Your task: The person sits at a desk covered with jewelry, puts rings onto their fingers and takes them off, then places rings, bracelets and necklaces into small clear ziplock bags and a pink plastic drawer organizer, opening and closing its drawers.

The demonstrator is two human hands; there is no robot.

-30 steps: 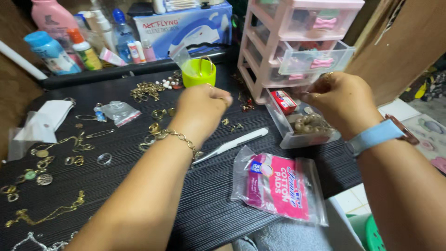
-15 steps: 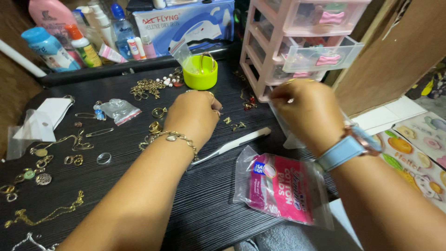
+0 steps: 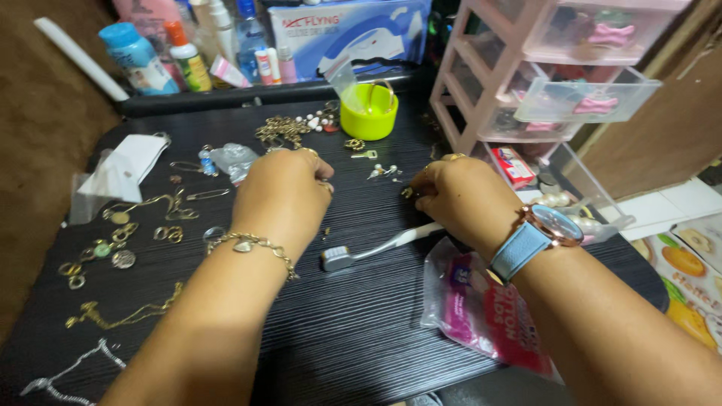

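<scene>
Two hands worked mid-table: left hand [image 3: 282,192] curled knuckles-up, its grasp hidden; right hand [image 3: 462,197] pinched a tiny gold piece [image 3: 407,192] above the toothbrush [image 3: 376,246]. Bare table [image 3: 353,323] lay nearer; jewellery [image 3: 282,129] crowded the far edge.

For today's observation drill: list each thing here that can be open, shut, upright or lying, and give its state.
Bottom drawer: pulled open.
Middle drawer: partly pulled out.
Toothbrush: lying flat, untouched.
Cotton pad bag: lying flat under the right wrist.
Green cup: upright.
Left hand: curled, knuckles up.
Right hand: curled, fingertips on the table.
</scene>
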